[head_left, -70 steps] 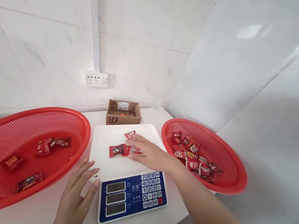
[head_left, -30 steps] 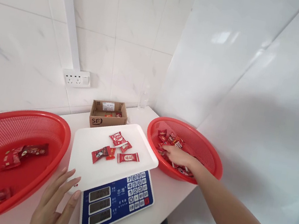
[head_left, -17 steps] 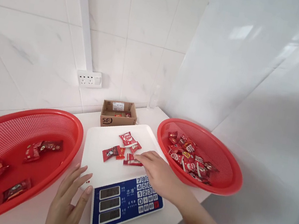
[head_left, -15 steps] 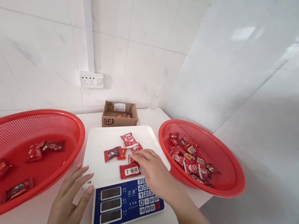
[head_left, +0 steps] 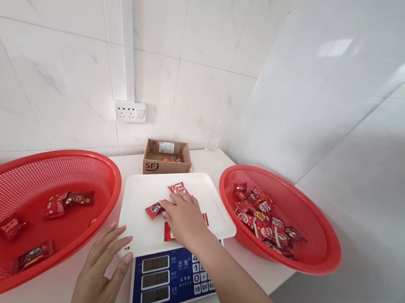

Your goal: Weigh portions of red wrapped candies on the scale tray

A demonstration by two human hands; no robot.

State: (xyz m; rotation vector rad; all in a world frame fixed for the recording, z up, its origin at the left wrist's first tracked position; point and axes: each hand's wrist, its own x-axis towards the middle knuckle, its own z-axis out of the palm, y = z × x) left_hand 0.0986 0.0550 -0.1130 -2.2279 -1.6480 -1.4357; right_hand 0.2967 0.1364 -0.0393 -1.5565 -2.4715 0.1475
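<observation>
My right hand (head_left: 188,221) reaches over the white weighing pan (head_left: 138,187) of a digital scale. Its fingers are spread and slightly bent, resting over several red-wrapped candies and partly hiding them. Close to the thumb lies a dark red candy packet (head_left: 154,209). A red and white packet (head_left: 178,187) shows just beyond the fingertips, and another red packet (head_left: 168,233) sticks out below the palm. My left hand (head_left: 103,269) hovers open and unfilled by the pan's front left corner, beside the blue display panel (head_left: 176,271).
A large red basket (head_left: 114,183) at left holds a few wrapped candies. At right, another red basket (head_left: 332,256) contains many more. An open cardboard box (head_left: 166,168) stands behind the scale, near a clear bottle (head_left: 212,140). A wall socket (head_left: 130,112) is above.
My right hand has shifted left across the pan and now covers more of the candies. The left hand stays near the front left corner. The view has moved slightly.
</observation>
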